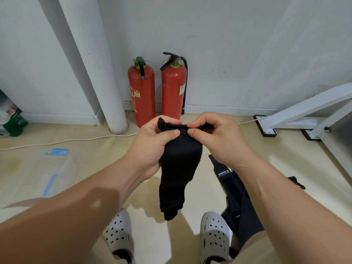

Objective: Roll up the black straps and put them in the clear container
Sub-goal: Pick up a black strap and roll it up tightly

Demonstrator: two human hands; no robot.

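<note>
Pinching one black strap [181, 168] — left hand [152, 147], right hand [219, 140]; two extinguishers [142, 92] behind.

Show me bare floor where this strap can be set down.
Bare beige floor lies between the clear blue-clipped container and the left hand, and between the right hand and the white metal frame. Crowded: black straps piled beside the right perforated sandal.

A pale wall [228, 44] filled the upper half of the frame, with a white baseboard [228, 109] at its foot. A round white column [106, 82] crossed the upper left (slanting in this view). At centre a red fire extinguisher [142, 92] stood against the wall, with a second extinguisher [173, 92] just to its right. The beige floor [95, 168] was glossy. A white cable [66, 141] ran across its left side, and a white metal frame [308, 109] stood at the right.
</note>
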